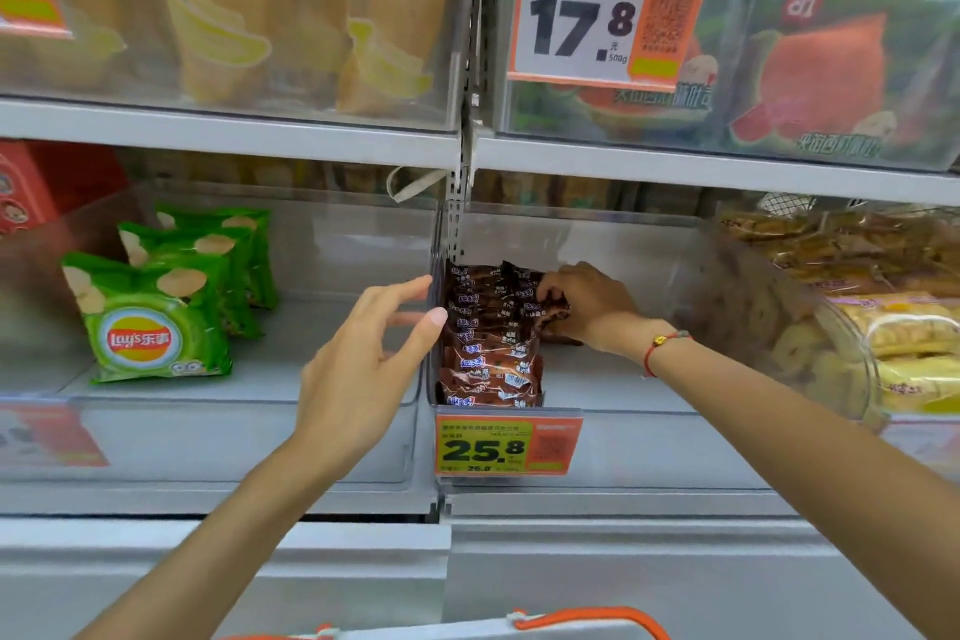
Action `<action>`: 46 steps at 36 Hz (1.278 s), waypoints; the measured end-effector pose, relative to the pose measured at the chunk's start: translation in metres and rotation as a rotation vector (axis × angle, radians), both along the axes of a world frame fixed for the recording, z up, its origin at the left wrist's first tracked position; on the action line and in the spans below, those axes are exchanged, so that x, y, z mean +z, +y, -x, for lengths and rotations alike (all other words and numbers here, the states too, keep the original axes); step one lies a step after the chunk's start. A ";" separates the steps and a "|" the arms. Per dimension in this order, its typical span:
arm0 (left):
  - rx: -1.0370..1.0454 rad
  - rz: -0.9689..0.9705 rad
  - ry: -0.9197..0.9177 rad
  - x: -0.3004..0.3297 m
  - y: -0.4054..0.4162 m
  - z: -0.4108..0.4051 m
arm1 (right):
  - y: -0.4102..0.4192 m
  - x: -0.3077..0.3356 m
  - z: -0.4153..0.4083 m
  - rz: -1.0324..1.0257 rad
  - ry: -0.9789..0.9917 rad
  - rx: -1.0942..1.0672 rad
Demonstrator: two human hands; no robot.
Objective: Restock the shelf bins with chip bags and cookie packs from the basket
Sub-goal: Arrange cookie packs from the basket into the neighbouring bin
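So, going from the left: the green Lay's chip bags (156, 322) are standing in a short row inside the left clear bin (208, 437), one behind the other, leaning back a bit, with bare bin floor to their right. There's a red box (47, 182) tucked in the far left corner behind them.

My left hand (363, 353) is up in front of that bin's right end with the fingers loose and spread, not holding anything. The fingertips are right at the clear wall where the two bins meet; can't tell if they actually touch it.

Next over is the middle bin (649, 447), with the brown cookie packs (491, 343) lined up in one row against its left wall, running from the near front to about halfway back. The yellow and orange 25.8 price tag (506, 447) sits on the bin front just below them. My right hand (582, 304) is reached inside the bin, fingers curled down onto the far end of that row, gripping one of the packs there. Red string bracelet (662, 348) on that wrist.

Far right bin (831, 327) has yellow and tan wrapped pastries (893, 327) piled up. On the shelf above there are banana-print bags (223, 16), a 17.8 tag (610, 10) and watermelon-print bags (831, 68).

Down at the near edge, just the orange handle (592, 621) of the basket shows.
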State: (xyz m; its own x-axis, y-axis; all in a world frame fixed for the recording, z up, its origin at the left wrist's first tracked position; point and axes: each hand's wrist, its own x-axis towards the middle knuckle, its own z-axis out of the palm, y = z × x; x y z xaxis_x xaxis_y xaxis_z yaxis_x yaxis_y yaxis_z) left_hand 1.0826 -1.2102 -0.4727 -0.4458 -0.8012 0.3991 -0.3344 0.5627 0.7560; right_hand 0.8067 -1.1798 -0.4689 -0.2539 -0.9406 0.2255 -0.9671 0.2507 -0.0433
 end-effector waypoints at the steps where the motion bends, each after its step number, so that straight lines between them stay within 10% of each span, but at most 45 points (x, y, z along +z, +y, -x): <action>1: -0.003 0.000 0.000 0.001 0.001 0.000 | 0.001 0.002 -0.001 -0.018 0.010 0.001; 25: 0.017 0.057 0.188 -0.005 0.059 -0.038 | 0.159 0.017 -0.139 0.387 -0.429 0.246; 37: -0.182 -0.204 -0.583 -0.091 0.083 -0.142 | 0.158 -0.081 -0.226 -0.536 -0.464 0.257; 43: -0.387 -0.095 -1.092 -0.148 0.093 -0.181 | 0.153 -0.145 -0.280 -0.812 -0.296 0.278; 46: -0.449 0.261 -1.267 -0.164 0.092 -0.189 | 0.156 -0.176 -0.300 -0.732 -0.172 0.318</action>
